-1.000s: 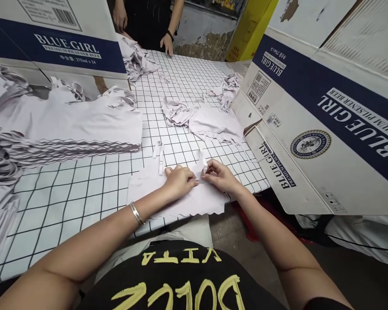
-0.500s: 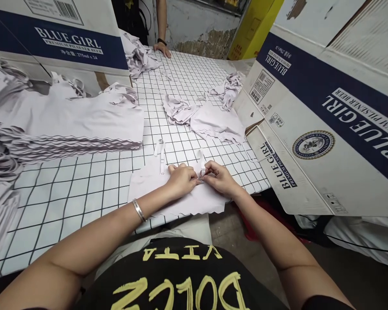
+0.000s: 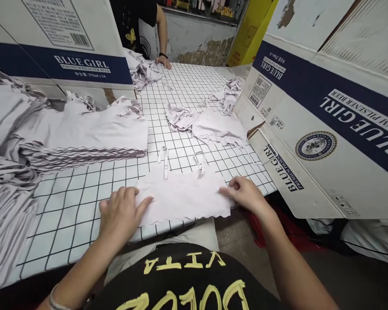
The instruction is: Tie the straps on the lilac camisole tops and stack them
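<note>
A pale pinkish-white strappy camisole top (image 3: pixel 184 198) lies flat near the front edge of the table, its two adjustable straps pointing away from me. My left hand (image 3: pixel 121 215) rests at the garment's left side, fingers spread and thumb on the fabric. At the right side is my right hand (image 3: pixel 247 196); its thumb reaches over the fabric's edge, apart from the loosely bent fingers. Neither hand grips the top.
Neatly layered matching tops (image 3: pixel 93 129) lie on the left, with folded ones (image 3: pixel 9 232) nearer me. Loose tops (image 3: pixel 213 125) lie beyond. Beer cartons stand left (image 3: pixel 90 69) and right (image 3: pixel 297 112) of the grid-patterned tablecloth (image 3: pixel 71 206). Another person's hand (image 3: pixel 164 63) rests at the far edge.
Both hands have let go of the base of the right-hand strap and moved apart, left hand to the left side and right hand to the right. The camisole top lies flatter.
</note>
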A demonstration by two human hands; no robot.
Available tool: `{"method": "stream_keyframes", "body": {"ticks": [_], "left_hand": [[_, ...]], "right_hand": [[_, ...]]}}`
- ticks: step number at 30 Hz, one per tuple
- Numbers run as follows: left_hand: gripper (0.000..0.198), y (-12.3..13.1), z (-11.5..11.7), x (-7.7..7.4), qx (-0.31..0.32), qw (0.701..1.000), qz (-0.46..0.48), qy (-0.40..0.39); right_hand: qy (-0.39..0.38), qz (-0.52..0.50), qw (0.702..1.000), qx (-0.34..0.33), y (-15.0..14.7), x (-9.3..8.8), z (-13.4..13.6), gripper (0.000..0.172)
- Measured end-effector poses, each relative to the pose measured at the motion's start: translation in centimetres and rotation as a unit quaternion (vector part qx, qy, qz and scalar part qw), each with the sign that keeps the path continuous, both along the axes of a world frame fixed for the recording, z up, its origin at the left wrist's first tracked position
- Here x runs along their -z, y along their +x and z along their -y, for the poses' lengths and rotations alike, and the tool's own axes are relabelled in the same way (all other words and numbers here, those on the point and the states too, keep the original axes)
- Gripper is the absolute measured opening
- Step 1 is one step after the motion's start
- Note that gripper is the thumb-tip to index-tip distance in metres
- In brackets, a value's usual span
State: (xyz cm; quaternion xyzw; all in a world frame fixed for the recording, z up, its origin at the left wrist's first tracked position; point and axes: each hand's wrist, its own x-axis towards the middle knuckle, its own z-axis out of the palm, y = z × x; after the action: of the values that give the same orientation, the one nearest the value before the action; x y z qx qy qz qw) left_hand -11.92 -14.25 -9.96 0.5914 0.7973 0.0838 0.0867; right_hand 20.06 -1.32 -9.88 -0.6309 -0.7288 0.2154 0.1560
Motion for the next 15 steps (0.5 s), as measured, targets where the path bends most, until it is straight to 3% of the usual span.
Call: {"method": "stream_keyframes", "body": {"ticks": [2,4,6,7,10,12,13,15], "left_hand": [[0.035,-0.9,1.0,0.6,-0.011,1.000,0.021,-0.018],[0.025,-0.5,1.1,0.7,0.002,0.996,0.084,0.002],[0.023,0.2,0.8,0.1,-0.013,0.976,0.214,0.027],[0.025,0.3,0.6,-0.6,-0.032,0.950,0.309,0.030],[0.038,-0.9,-0.2,-4.0,-0.069,0.808,0.585,0.008],[0.042,-3.0,-1.3,-7.1,-0.065,0.741,0.668,0.008],[0.043,-4.3,-2.2,-8.8,-0.062,0.732,0.679,0.015],[0.038,-7.6,-4.6,-12.5,-0.065,0.744,0.664,0.043]], "right_hand": [[-0.049,-0.023,0.998,-0.031,0.6,0.2,1.7,0.032],[-0.066,-0.110,0.992,-0.009,0.3,0.0,2.9,0.030],[-0.113,-0.252,0.960,0.042,-0.2,-0.9,3.5,0.031],[-0.148,-0.331,0.930,0.059,-0.4,-1.7,3.5,0.032],[-0.247,-0.500,0.826,0.076,-0.6,-4.5,2.3,0.034],[-0.265,-0.549,0.790,0.067,-1.2,-6.6,0.3,0.035],[-0.262,-0.564,0.781,0.057,-2.0,-7.8,-1.1,0.033],[-0.253,-0.587,0.769,0.024,-4.7,-10.5,-4.6,0.023]]}}
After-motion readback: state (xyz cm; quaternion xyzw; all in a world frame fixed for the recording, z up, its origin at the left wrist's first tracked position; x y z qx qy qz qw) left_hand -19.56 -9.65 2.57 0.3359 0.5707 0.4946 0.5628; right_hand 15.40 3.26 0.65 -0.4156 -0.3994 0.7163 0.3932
